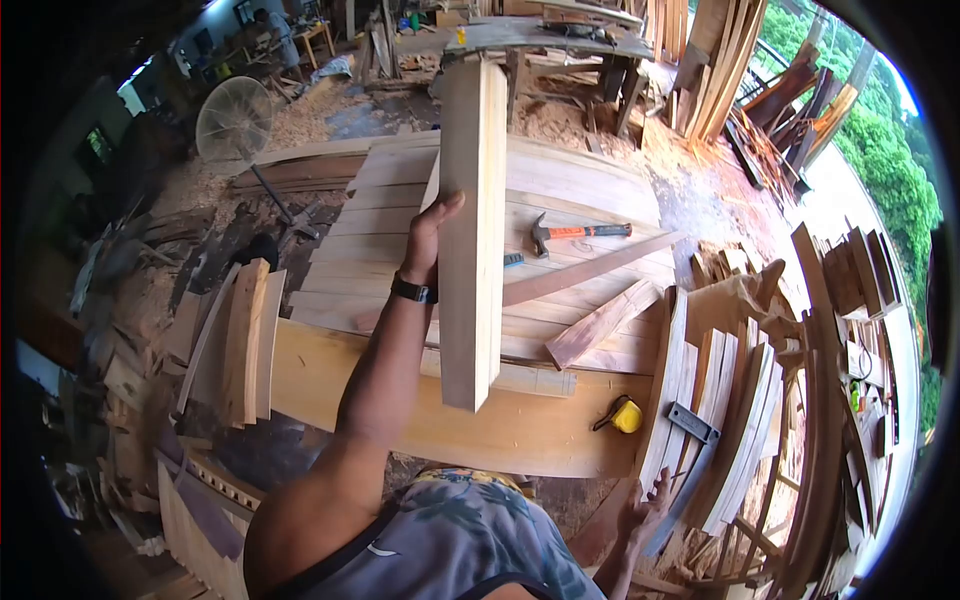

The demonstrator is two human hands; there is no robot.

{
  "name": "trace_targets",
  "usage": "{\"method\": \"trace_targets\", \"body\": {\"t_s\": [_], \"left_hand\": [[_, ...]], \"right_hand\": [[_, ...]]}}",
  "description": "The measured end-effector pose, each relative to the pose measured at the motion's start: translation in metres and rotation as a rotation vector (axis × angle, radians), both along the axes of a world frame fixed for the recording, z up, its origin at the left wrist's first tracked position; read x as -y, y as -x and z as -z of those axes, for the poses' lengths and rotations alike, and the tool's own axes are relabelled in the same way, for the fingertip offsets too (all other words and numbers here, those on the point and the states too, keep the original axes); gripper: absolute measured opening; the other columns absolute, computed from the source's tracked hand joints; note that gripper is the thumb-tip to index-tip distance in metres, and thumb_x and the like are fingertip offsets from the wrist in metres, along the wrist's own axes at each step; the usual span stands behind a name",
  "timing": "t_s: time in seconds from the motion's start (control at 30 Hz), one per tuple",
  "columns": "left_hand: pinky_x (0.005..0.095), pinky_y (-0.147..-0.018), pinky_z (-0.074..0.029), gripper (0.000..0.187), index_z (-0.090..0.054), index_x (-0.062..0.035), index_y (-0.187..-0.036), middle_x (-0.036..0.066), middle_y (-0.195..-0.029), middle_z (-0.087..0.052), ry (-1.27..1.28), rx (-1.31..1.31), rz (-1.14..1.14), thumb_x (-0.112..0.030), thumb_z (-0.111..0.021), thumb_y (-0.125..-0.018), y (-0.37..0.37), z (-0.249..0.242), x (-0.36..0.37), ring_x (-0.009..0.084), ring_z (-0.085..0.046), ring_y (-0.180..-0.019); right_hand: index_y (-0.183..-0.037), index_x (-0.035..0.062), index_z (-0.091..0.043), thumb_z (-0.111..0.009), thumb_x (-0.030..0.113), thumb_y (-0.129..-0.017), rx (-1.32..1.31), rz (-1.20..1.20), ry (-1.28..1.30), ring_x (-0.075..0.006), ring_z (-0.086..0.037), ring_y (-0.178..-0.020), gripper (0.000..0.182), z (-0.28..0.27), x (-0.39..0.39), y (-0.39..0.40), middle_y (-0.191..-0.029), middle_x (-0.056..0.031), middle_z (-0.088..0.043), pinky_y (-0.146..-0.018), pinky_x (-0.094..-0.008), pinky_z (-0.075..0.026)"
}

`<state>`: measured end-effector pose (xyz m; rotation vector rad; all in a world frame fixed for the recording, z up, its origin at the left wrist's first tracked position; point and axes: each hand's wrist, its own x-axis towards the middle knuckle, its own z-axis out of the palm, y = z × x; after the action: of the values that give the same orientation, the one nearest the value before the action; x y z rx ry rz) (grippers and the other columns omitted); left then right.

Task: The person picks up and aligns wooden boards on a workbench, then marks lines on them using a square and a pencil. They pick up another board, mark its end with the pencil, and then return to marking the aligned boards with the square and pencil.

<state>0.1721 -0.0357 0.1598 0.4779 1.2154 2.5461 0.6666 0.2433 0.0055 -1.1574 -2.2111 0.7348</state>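
My left hand (433,235), with a black watch on the wrist, is closed around a long, thick block of pale planed wood (468,240). The block stands nearly upright above the workbench, its lower end toward me. Low on the right is my right hand (652,497), fingers apart, beside the blade of a try square (692,422). The square's dark stock lies across curved wood pieces (735,430). A claw hammer (580,231) with an orange and black handle lies on the joined boards (400,215), and a yellow tape measure (626,415) sits on the near plank (330,375).
A thin brown strip (590,268) and a short reddish board (603,323) lie across the boards. Upright offcuts (245,340) stand at the left, near a pedestal fan (235,120). Another worktable (560,38) is behind. A person (277,40) stands far back left.
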Motion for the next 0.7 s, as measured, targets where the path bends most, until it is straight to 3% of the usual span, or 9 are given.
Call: {"method": "trace_targets", "body": {"t_s": [0.17,0.2,0.23,0.27,0.33,0.43,0.5,0.67,0.7], "left_hand": [[0.0308,-0.090,-0.051,0.057,-0.056,-0.0022,-0.134,0.003,-0.108,-0.067,0.202,-0.126,-0.075,-0.034,-0.073,-0.090,-0.070,0.056,0.044,0.0136,-0.062,-0.100],[0.0314,-0.093,-0.050,0.072,-0.052,-0.0012,-0.140,0.004,-0.114,-0.066,0.235,-0.107,0.110,-0.037,-0.079,-0.084,-0.071,0.086,0.068,0.0144,-0.062,-0.104],[0.0321,-0.096,-0.049,0.087,-0.047,-0.0003,-0.145,0.005,-0.120,-0.064,0.267,-0.079,0.300,-0.040,-0.084,-0.078,-0.086,0.085,0.075,0.0153,-0.061,-0.108],[0.0321,-0.096,-0.049,0.087,-0.047,-0.0003,-0.145,0.005,-0.120,-0.064,0.285,-0.063,0.318,-0.040,-0.084,-0.078,-0.106,0.088,0.076,0.0153,-0.061,-0.108],[0.0353,-0.107,-0.044,0.119,-0.035,0.0010,-0.156,0.008,-0.138,-0.058,0.466,-0.394,0.210,-0.042,-0.094,-0.061,-0.177,0.028,0.057,0.0199,-0.056,-0.125],[0.0372,-0.114,-0.038,0.135,-0.028,0.0026,-0.160,0.012,-0.150,-0.050,0.626,-0.288,0.362,-0.041,-0.096,-0.051,-0.218,0.021,0.067,0.0233,-0.049,-0.136],[0.0385,-0.117,-0.035,0.136,-0.024,0.0034,-0.161,0.013,-0.153,-0.047,0.678,-0.235,0.436,-0.040,-0.094,-0.052,-0.240,0.020,0.067,0.0244,-0.046,-0.140],[0.0358,-0.110,-0.042,0.125,-0.037,0.0036,-0.154,0.012,-0.143,-0.056,0.691,0.073,0.608,-0.034,-0.094,-0.049,-0.286,0.062,0.098,0.0213,-0.054,-0.131],[0.0358,-0.110,-0.042,0.125,-0.037,0.0036,-0.154,0.012,-0.143,-0.056,0.709,0.107,0.636,-0.034,-0.094,-0.049,-0.292,0.070,0.106,0.0213,-0.054,-0.131]], "right_hand": [[-0.142,0.0024,-0.059,-0.069,0.012,-0.089,-0.060,-0.024,0.077,-0.0300,-0.069,-0.107,0.055,-0.007,0.001,-0.019,-0.127,-0.0218,-0.069,-0.082,-0.0395,-0.056],[-0.137,0.0017,-0.063,-0.067,0.012,-0.091,-0.071,-0.063,0.179,-0.0298,-0.071,-0.103,0.048,-0.013,0.004,-0.022,-0.124,-0.0214,-0.071,-0.083,-0.0388,-0.057],[-0.132,0.0010,-0.066,-0.066,0.012,-0.093,-0.080,-0.098,0.282,-0.0295,-0.073,-0.100,0.041,-0.017,0.006,-0.025,-0.120,-0.0210,-0.073,-0.083,-0.0382,-0.057],[-0.121,0.0003,-0.072,-0.066,0.013,-0.095,-0.113,-0.118,0.278,-0.0287,-0.075,-0.095,0.030,-0.016,0.007,-0.026,-0.107,-0.0191,-0.077,-0.080,-0.0370,-0.058],[-0.118,0.0007,-0.074,-0.066,0.015,-0.096,0.004,-0.196,0.264,-0.0287,-0.075,-0.097,0.027,-0.036,0.016,-0.026,-0.106,-0.0206,-0.076,-0.084,-0.0364,-0.058],[-0.115,0.0024,-0.075,-0.064,0.015,-0.098,-0.043,-0.313,0.323,-0.0298,-0.076,-0.097,0.024,-0.019,0.016,-0.032,-0.104,-0.0215,-0.076,-0.084,-0.0375,-0.058],[-0.116,0.0034,-0.074,-0.062,0.012,-0.098,-0.056,-0.382,0.340,-0.0308,-0.076,-0.094,0.024,-0.022,0.018,-0.030,-0.102,-0.0214,-0.076,-0.082,-0.0375,-0.057],[-0.133,0.0042,-0.065,-0.059,0.006,-0.097,-0.097,-0.596,0.361,-0.0326,-0.076,-0.085,0.037,-0.058,0.028,-0.026,-0.096,-0.0228,-0.075,-0.075,-0.0356,-0.057],[-0.130,0.0019,-0.066,-0.057,0.005,-0.097,-0.068,-0.594,0.400,-0.0264,-0.076,-0.082,0.034,-0.057,0.029,-0.027,-0.094,-0.0206,-0.075,-0.075,-0.0348,-0.057]]}}
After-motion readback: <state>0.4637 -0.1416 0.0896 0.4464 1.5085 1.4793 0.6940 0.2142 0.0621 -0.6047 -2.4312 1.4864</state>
